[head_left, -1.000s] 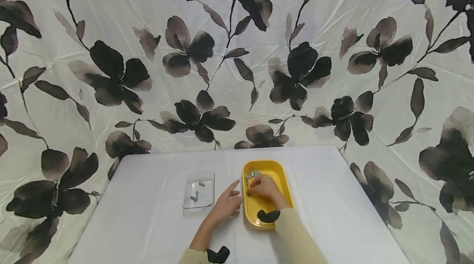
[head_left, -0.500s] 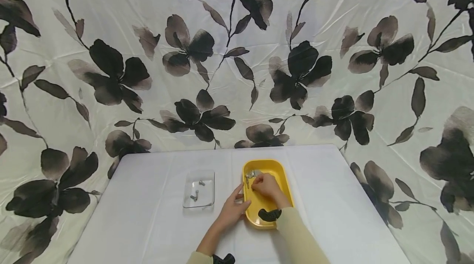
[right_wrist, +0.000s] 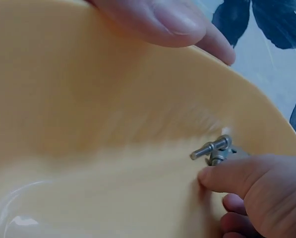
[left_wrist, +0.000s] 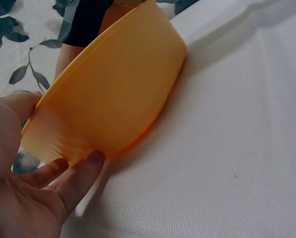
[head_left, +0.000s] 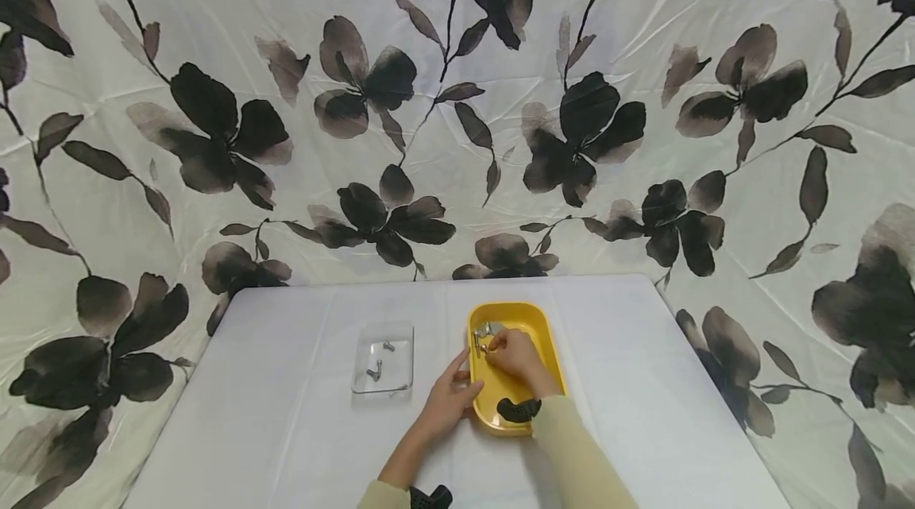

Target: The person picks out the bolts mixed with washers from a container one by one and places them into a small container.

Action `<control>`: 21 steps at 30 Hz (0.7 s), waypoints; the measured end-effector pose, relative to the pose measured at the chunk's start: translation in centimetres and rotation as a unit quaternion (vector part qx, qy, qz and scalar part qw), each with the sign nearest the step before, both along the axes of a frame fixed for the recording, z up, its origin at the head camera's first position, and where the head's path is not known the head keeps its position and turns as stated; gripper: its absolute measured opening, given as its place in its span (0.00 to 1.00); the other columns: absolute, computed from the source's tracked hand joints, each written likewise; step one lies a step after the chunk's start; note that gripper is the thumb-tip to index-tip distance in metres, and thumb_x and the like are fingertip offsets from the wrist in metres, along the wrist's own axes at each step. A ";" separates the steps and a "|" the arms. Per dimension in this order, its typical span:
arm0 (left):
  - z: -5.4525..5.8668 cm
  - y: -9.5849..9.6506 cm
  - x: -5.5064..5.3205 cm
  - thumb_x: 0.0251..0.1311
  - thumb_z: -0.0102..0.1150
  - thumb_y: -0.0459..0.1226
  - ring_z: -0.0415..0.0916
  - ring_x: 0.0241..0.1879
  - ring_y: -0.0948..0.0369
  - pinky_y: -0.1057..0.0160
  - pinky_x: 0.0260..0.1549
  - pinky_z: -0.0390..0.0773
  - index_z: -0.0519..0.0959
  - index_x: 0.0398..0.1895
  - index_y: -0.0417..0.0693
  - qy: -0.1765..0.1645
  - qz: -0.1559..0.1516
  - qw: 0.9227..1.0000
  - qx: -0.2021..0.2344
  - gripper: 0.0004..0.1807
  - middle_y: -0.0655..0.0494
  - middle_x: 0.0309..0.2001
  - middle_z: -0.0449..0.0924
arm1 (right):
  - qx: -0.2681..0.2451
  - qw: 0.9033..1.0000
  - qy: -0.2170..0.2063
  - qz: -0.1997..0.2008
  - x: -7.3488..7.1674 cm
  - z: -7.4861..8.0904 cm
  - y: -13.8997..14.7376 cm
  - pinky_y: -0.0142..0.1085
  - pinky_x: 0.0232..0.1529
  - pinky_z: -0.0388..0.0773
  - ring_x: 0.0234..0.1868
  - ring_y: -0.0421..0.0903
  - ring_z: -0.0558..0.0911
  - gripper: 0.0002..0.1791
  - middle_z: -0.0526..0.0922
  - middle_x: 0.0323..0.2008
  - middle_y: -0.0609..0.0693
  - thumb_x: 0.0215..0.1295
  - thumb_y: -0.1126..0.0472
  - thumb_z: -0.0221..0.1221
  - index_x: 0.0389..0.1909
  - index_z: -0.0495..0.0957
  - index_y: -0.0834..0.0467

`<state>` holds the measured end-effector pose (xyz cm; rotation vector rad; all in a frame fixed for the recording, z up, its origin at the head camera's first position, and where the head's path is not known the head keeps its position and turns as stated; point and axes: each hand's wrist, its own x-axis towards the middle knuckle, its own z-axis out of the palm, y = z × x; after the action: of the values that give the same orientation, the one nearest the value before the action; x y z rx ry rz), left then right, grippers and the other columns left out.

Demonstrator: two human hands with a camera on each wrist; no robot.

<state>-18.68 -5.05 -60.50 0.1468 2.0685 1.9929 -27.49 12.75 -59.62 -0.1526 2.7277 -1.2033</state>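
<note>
A yellow tray stands right of the table's middle. My left hand grips its left wall, the thumb over the rim and the fingers against the outside, as the left wrist view shows. My right hand is inside the tray, fingers curled, and pinches a small metal bolt near the left wall. Close by lie more metal bolts in a small cluster at the tray's far left end. The right thumb and fingers partly hide the pinched bolt and the cluster.
Left of the tray, a clear plastic box holds a few metal bolts. All stand on a white-covered table. A floral cloth hangs behind the table's far edge.
My left hand has moved right from beside the tray and taken hold of its wall. The right hand has shifted slightly, and the bolt at its fingertips has moved toward the tray's far end.
</note>
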 end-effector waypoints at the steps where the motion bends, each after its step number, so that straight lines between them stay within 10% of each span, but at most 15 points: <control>1: 0.0 0.0 0.0 0.66 0.60 0.41 0.80 0.43 0.50 0.57 0.32 0.84 0.53 0.77 0.55 0.002 -0.001 1.000 0.006 0.39 0.35 0.59 0.67 | -0.001 1.000 0.002 -0.001 0.0 0.1 0.0 0.32 0.25 0.74 0.25 0.44 0.75 0.05 0.78 0.24 0.48 0.55 0.63 0.69 0.31 0.83 0.59; 21: -0.1 -0.2 0.1 0.67 0.59 0.42 0.80 0.44 0.50 0.56 0.33 0.84 0.53 0.77 0.56 0.005 -0.005 1.000 0.001 0.39 0.37 0.57 0.68 | -0.040 0.998 0.036 0.014 -0.4 -0.3 0.1 0.32 0.29 0.79 0.28 0.42 0.78 0.03 0.84 0.28 0.47 0.57 0.63 0.69 0.30 0.87 0.60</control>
<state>-18.62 -5.25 -60.61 0.1676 2.0676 1.9932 -27.89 12.82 -59.93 -0.2479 2.7299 -1.3259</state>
